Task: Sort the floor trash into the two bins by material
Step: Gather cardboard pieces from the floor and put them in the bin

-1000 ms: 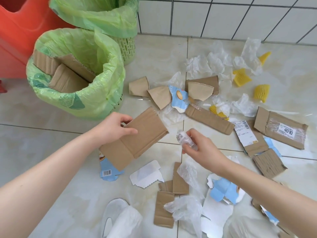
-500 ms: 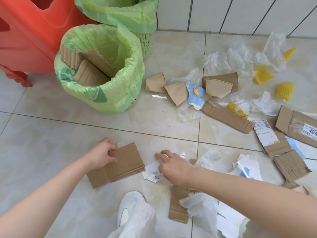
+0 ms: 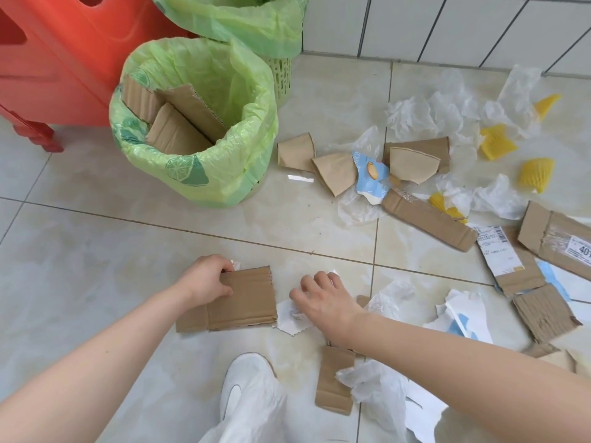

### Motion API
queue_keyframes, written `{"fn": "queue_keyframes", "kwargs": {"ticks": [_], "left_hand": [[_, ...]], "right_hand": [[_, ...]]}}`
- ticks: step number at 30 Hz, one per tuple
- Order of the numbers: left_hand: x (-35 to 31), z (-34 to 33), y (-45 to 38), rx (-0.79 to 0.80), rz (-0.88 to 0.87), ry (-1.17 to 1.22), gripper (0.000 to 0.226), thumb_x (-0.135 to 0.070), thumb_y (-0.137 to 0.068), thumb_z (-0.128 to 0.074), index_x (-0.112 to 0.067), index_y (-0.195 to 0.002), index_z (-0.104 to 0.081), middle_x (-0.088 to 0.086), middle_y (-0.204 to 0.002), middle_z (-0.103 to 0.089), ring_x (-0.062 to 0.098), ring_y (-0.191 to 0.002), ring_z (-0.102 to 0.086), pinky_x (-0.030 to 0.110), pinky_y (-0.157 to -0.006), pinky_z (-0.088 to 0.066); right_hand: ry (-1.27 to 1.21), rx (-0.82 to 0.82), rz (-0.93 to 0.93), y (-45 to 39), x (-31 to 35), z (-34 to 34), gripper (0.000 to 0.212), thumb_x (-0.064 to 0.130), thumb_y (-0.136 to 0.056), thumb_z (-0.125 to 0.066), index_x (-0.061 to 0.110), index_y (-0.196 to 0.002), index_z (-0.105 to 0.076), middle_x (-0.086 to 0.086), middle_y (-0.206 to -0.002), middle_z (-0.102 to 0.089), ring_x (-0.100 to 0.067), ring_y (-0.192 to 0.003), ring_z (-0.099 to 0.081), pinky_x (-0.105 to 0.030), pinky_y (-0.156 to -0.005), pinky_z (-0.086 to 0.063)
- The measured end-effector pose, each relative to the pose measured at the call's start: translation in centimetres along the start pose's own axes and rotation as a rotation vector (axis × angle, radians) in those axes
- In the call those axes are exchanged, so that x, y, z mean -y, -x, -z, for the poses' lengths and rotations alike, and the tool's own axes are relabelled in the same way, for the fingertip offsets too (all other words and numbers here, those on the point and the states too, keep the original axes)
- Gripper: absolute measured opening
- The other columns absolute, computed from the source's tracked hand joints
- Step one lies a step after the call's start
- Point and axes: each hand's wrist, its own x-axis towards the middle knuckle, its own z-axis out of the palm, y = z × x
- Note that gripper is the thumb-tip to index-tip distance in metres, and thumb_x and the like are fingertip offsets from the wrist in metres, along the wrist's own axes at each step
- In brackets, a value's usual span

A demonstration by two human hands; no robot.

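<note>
My left hand (image 3: 206, 282) grips the left edge of a flat brown cardboard piece (image 3: 248, 302), which lies low over the floor tiles. Just to its right, my right hand (image 3: 323, 298) is curled down over a torn white paper scrap (image 3: 292, 319), fingertips and thumb pressing on it. The near bin (image 3: 256, 100), lined with a green bag, holds several cardboard pieces. Behind it stands a second green-lined bin (image 3: 256, 30); its contents are hidden.
Cardboard pieces (image 3: 428, 219), clear plastic wrap (image 3: 415, 116), yellow foam nets (image 3: 537, 174) and white paper (image 3: 470, 318) litter the floor to the right. A red plastic stool (image 3: 64, 59) stands at the back left. My white shoe (image 3: 246, 388) is below the hands.
My left hand has lowered the cardboard piece from mid-air down to the floor. My right hand no longer shows the clear plastic bit and has dropped onto the white paper scrap.
</note>
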Motion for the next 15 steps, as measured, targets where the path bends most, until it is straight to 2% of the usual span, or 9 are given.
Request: {"fn": "queue_keyframes", "kwargs": {"ticks": [3,5,8,9,11,13,15], "left_hand": [[-0.2,0.2,0.0,0.008,0.014,0.055,0.033,-0.021,-0.068,-0.083,-0.015,-0.097,-0.068,0.001,-0.104,-0.061,0.021,-0.099,-0.057,0.026,-0.084,-0.044],[-0.3,0.8,0.1,0.002,0.01,0.115,0.03,-0.019,-0.065,-0.085,-0.021,-0.084,-0.062,-0.001,-0.098,-0.061,0.02,-0.094,-0.057,0.025,-0.081,-0.044],[-1.2,1.6,0.4,-0.023,0.007,0.263,0.046,-0.008,-0.061,-0.086,-0.025,-0.075,-0.046,-0.002,-0.084,-0.057,0.022,-0.078,-0.054,0.034,-0.075,-0.048],[-1.6,1.8,0.5,-0.031,0.022,0.315,0.049,-0.006,-0.062,-0.085,-0.025,-0.078,-0.043,0.0,-0.083,-0.057,0.022,-0.074,-0.052,0.035,-0.073,-0.048],[-2.6,2.2,0.4,-0.052,0.06,0.423,0.054,-0.006,-0.064,-0.085,-0.026,-0.09,-0.042,0.004,-0.087,-0.061,0.022,-0.071,-0.054,0.032,-0.068,-0.046],[-3.8,2.6,0.0,-0.084,0.092,0.534,0.065,-0.007,-0.064,-0.085,-0.029,-0.107,-0.042,0.007,-0.089,-0.064,0.024,-0.076,-0.059,0.029,-0.067,-0.047],[-5.1,3.2,-0.3,-0.111,0.115,0.611,0.067,-0.009,-0.067,-0.085,-0.031,-0.115,-0.042,0.007,-0.088,-0.067,0.022,-0.078,-0.062,0.026,-0.067,-0.046]], "right_hand": [[-0.035,0.061,-0.039,0.0,0.0,0.8,0.067,-0.008,-0.066,-0.064,0.008,-0.124,-0.035,-0.017,-0.117,-0.041,-0.034,-0.107,-0.041,-0.046,-0.092,-0.033],[-0.041,0.116,-0.054,0.0,-0.3,1.1,0.056,-0.007,-0.074,-0.059,0.008,-0.124,-0.037,-0.016,-0.117,-0.044,-0.032,-0.108,-0.042,-0.043,-0.083,-0.031],[-0.097,0.155,-0.087,0.3,-1.1,1.0,0.035,0.005,-0.087,-0.055,0.008,-0.12,-0.044,-0.014,-0.116,-0.049,-0.032,-0.11,-0.043,-0.039,-0.075,-0.024],[-0.16,0.154,-0.128,0.2,-1.6,1.3,0.026,0.012,-0.092,-0.051,0.007,-0.118,-0.046,-0.013,-0.116,-0.05,-0.033,-0.111,-0.044,-0.039,-0.076,-0.026],[-0.363,0.142,-0.242,0.0,-3.4,2.1,0.025,0.023,-0.098,-0.041,0.006,-0.115,-0.048,-0.016,-0.119,-0.052,-0.034,-0.112,-0.046,-0.04,-0.082,-0.035],[-0.591,0.104,-0.356,-0.2,-5.6,3.1,0.023,0.024,-0.097,-0.041,0.005,-0.108,-0.049,-0.02,-0.117,-0.057,-0.036,-0.11,-0.052,-0.039,-0.083,-0.04],[-0.74,0.028,-0.459,-0.2,-7.8,4.1,0.015,0.022,-0.095,-0.045,0.008,-0.096,-0.048,-0.022,-0.111,-0.061,-0.038,-0.105,-0.056,-0.036,-0.078,-0.04]]}}
